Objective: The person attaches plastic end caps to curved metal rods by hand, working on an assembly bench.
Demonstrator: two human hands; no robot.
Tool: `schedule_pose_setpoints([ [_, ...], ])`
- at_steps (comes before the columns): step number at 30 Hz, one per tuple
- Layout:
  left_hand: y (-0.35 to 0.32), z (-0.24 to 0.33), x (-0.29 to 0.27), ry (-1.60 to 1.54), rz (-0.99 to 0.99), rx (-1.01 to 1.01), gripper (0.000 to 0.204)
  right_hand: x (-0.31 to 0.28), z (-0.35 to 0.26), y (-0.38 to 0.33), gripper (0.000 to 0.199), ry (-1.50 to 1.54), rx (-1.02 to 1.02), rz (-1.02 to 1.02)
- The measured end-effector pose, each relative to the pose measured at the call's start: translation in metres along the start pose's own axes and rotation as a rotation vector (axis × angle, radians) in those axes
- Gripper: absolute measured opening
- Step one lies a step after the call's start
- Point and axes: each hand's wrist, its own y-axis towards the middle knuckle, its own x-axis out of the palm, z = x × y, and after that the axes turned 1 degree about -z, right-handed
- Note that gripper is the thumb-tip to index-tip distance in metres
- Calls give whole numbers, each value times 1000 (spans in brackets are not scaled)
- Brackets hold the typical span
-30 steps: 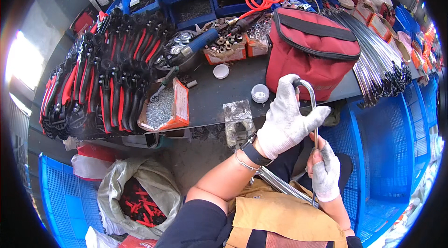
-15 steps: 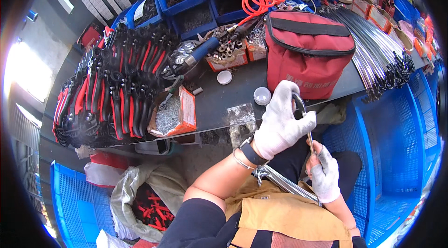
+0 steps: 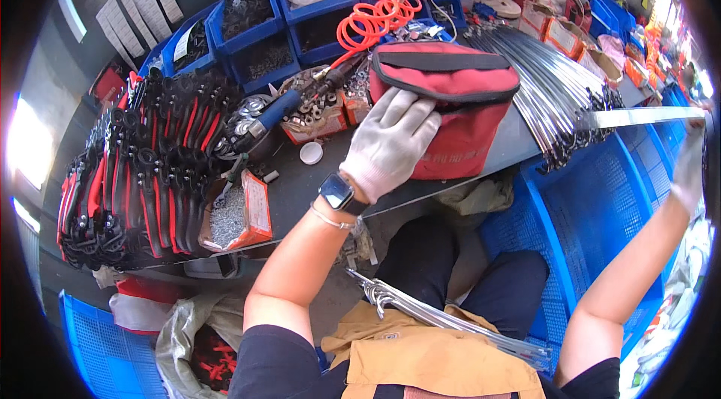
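Note:
My left hand (image 3: 394, 140), in a white glove, lies against the front of a red zippered bag (image 3: 466, 140). Its fingers are stretched out just under the bag's black-edged lid, and I see nothing held in them. Far out at the right edge, my gloved right hand (image 3: 689, 166) is closed around a long silvery metal rod (image 3: 638, 117). Motion smears the rod, and the fingertips are hard to make out. Several bent metal rods (image 3: 451, 322) lie across my lap. Similar rods with black ends (image 3: 541, 76) are stacked on the table to the right of the bag.
Black-and-red tools (image 3: 150, 174) are piled at the table's left. Beside them are an orange box of small screws (image 3: 255, 211), a blue power tool (image 3: 279, 110), a white cap (image 3: 311, 153) and blue parts bins (image 3: 259, 61). A red coiled hose (image 3: 383, 12) hangs above. Blue crates (image 3: 586, 211) stand at right.
My hands have parted. The left moved from the rod onto the bag's front; the right swung far right and outward with the rod. The view has shifted to the right.

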Motion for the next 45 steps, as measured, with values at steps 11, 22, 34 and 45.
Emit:
schedule_pose_setpoints([
  [11,44,-51,97,-19,105,-133,21,273,-148,-114,45,1791,1843,-137],
  [22,36,-35,86,-44,28,-128,39,-11,-211,-269,29,1296,-329,-1340],
  [34,53,-1,26,-307,-95,-180,22,-80,-222,-329,13,1013,-416,-1156],
  [45,-105,70,-60,-951,329,-1233,28,-43,-261,-200,40,1408,472,-1638],
])
